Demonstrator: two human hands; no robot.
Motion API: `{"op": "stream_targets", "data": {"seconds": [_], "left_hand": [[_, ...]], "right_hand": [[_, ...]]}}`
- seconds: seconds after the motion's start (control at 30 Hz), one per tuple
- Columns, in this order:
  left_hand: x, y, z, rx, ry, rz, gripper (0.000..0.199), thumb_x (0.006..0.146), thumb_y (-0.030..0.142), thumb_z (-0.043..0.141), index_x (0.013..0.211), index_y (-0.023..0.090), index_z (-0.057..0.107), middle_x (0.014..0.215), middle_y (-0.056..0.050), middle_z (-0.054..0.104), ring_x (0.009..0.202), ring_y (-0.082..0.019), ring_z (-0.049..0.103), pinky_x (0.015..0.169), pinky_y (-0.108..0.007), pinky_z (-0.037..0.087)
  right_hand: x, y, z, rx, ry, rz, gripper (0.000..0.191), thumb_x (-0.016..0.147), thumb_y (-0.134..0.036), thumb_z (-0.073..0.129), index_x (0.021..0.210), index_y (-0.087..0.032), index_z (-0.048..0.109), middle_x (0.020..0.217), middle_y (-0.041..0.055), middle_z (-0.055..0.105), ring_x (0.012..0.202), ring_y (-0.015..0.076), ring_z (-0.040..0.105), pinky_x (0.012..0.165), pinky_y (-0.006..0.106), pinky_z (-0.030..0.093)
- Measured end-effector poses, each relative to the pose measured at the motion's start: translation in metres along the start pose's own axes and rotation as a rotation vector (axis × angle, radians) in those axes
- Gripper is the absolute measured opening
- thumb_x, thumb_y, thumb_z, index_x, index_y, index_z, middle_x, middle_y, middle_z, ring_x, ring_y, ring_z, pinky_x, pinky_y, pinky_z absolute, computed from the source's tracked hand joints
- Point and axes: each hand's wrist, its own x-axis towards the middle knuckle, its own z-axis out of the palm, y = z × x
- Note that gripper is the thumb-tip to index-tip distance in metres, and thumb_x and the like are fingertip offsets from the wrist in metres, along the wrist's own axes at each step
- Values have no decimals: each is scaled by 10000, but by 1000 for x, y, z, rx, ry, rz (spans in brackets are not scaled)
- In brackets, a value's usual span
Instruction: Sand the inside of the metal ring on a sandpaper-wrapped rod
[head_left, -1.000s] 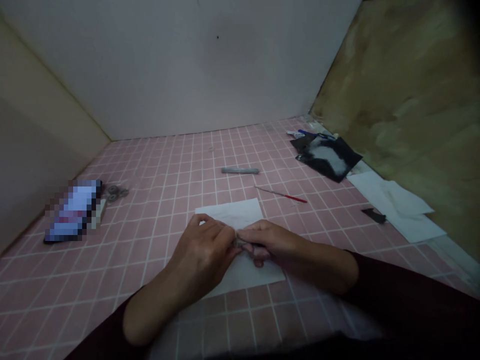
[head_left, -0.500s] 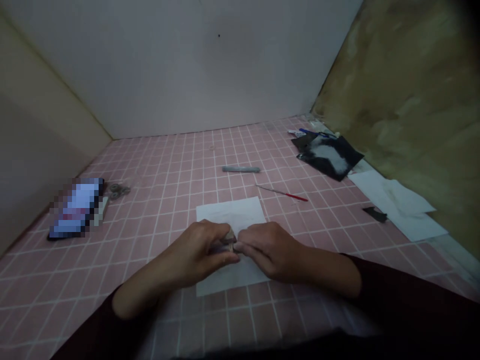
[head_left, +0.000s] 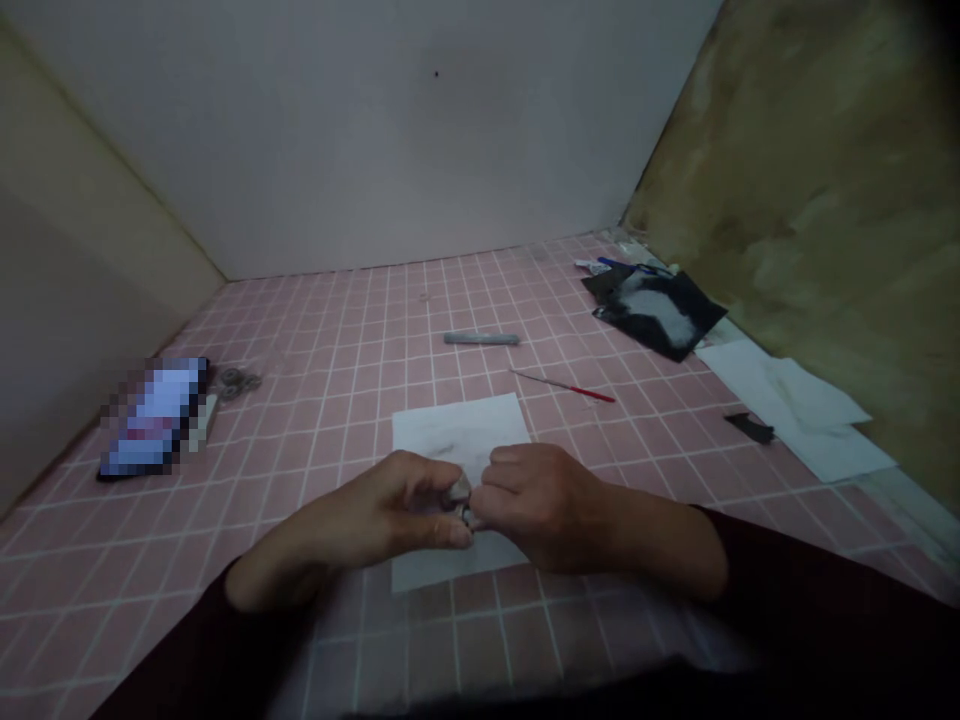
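Over a white sheet of paper (head_left: 450, 430) with grey smudges, my two hands meet fingertip to fingertip. Thumb and fingers of my left hand (head_left: 382, 512) pinch a small pale ring-like piece (head_left: 466, 516), mostly covered by the fingers. Against its right side presses my right hand (head_left: 540, 505), its fingers curled closed; whatever lies inside them is hidden. Beyond the paper lies a thin tool with a red handle (head_left: 592, 394), perhaps a needle file. Farther back is a grey bar (head_left: 481, 339).
At left a phone (head_left: 154, 415) lies beside several small round grey pieces (head_left: 236, 381). Black sheets with whitish dust (head_left: 664, 308), likely sandpaper, are at back right. White papers (head_left: 802, 410) and a dark scrap (head_left: 750, 428) lie along the right wall. Pink checked cloth (head_left: 337, 330) covers the table.
My right hand has turned and its fingers have curled in more. The left thumb and fingers have shifted slightly downward, so more of the ring-like piece and the smudged paper shows.
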Motion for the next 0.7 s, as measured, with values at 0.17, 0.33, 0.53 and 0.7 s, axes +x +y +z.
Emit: {"op": "stream_targets", "data": {"seconds": [0.17,0.33,0.53,0.7], "left_hand": [[2,-2,8,454,319,106,189,852,332,606,777,169,547,698,18,554,664,-145,508,664,-301,384],[5,-5,18,704,609,317,185,894,220,555,720,164,529,688,-3,624,736,-172,600,781,-360,406],[-1,-3,12,737,645,307,272,831,384,650,958,172,537,856,-38,669,767,-187,602,775,-374,427],[4,-5,16,821,523,305,100,902,273,548,885,175,537,782,-16,618,727,-173,554,793,-400,387]], "right_hand": [[4,2,3,323,-27,341,286,917,-234,402,673,-152,527,608,10,523,561,115,456,560,257,338],[12,8,4,1061,-248,904,397,917,-360,388,578,-165,457,425,-65,360,381,62,328,427,203,277],[14,8,-9,1158,-84,927,374,891,-343,440,574,-149,481,425,-77,366,374,38,308,407,185,230],[15,7,-11,1138,-126,907,382,901,-353,399,578,-160,461,428,-74,354,374,48,299,411,196,234]]}}
